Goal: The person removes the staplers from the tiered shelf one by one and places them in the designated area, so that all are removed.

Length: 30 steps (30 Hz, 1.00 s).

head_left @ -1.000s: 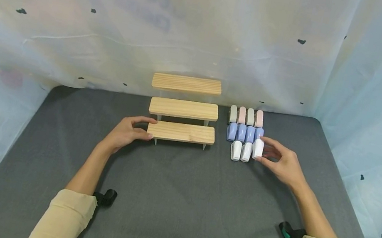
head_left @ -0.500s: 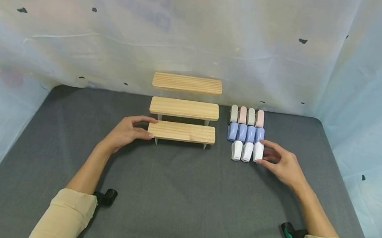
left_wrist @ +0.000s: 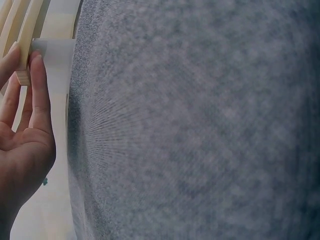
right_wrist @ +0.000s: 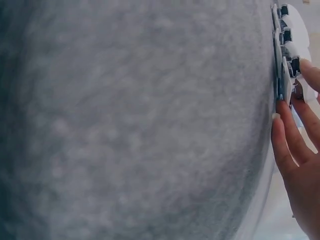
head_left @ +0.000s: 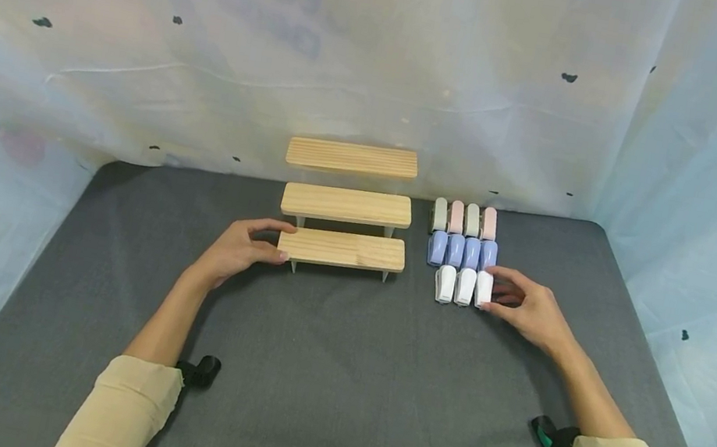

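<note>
My left hand (head_left: 236, 250) pinches the left end of the lowest wooden step (head_left: 347, 250) of a three-step display stand. In the left wrist view, the thumb and fingers lie on either side of the wooden board (left_wrist: 30, 35). My right hand (head_left: 532, 312) holds the rightmost white mini stapler (head_left: 483, 289) between thumb and fingers, at the end of a front row. Beside it stand two more white staplers (head_left: 465, 286). Behind these is a row of blue staplers (head_left: 454, 250). In the right wrist view, the hand (right_wrist: 302, 175) partly hides the end stapler.
Pink and pale grey-green staplers (head_left: 455, 217) form the back row, right of the stand. The stand's middle step (head_left: 347, 205) and top step (head_left: 352, 158) rise toward the hanging sheet (head_left: 388, 46). A dark grey cloth (head_left: 333, 377) covers the table.
My right hand has brought the white stapler down and slightly toward me, from overlapping the blue row into line with the other white ones. The left hand stays put on the step.
</note>
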Tool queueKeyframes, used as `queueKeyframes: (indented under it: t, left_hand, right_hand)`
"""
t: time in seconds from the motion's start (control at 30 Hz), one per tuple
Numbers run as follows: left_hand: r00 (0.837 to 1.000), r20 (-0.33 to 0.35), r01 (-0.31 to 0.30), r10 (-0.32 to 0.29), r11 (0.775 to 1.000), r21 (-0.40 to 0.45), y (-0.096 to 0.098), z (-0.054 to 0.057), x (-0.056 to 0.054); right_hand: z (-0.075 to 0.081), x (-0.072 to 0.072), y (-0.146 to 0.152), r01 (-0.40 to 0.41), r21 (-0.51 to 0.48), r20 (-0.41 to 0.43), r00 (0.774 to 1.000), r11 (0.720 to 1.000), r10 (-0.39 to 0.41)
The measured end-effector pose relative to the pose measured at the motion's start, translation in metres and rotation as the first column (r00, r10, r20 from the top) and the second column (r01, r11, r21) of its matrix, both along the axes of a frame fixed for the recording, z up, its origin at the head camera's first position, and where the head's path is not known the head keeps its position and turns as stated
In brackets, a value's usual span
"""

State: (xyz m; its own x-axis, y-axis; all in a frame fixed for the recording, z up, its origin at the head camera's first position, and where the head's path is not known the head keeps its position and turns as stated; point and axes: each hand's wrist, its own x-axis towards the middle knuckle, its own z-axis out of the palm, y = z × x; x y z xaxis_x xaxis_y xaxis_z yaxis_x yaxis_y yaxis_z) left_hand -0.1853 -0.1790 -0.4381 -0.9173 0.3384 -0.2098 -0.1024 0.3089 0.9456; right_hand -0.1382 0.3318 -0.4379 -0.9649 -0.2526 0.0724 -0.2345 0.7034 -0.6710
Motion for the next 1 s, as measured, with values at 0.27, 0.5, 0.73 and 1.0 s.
queueKeyframes:
  t: [0.27,0.5,0.73,1.0]
  left_hand:
    - [1.000,0.008,0.000,0.000,1.000,-0.003,0.0005,-0.0006,0.0005]
    - [1.000,0.000,-0.004,0.004,1.000,-0.011,-0.0005,-0.0021,0.0003]
    - [1.000,-0.015,0.000,0.000,1.000,0.016,-0.0012,-0.0052,0.0018]
    - [1.000,-0.027,0.011,-0.011,1.000,0.007,-0.0029,-0.0047,0.0034]
  right_hand:
    - [-0.0057,0.0009,0.0004,0.026,0.040,-0.037,0.999,0.999,-0.024]
    - [-0.0084,0.0008,-0.0006,0.021,0.023,-0.040,0.999,1.000,-0.021]
    - [-0.0084,0.0003,-0.0019,0.023,0.018,-0.022,0.999,1.000,-0.023]
    - [-0.0066,0.0012,0.0018,0.011,0.016,-0.060,0.998,1.000,-0.010]
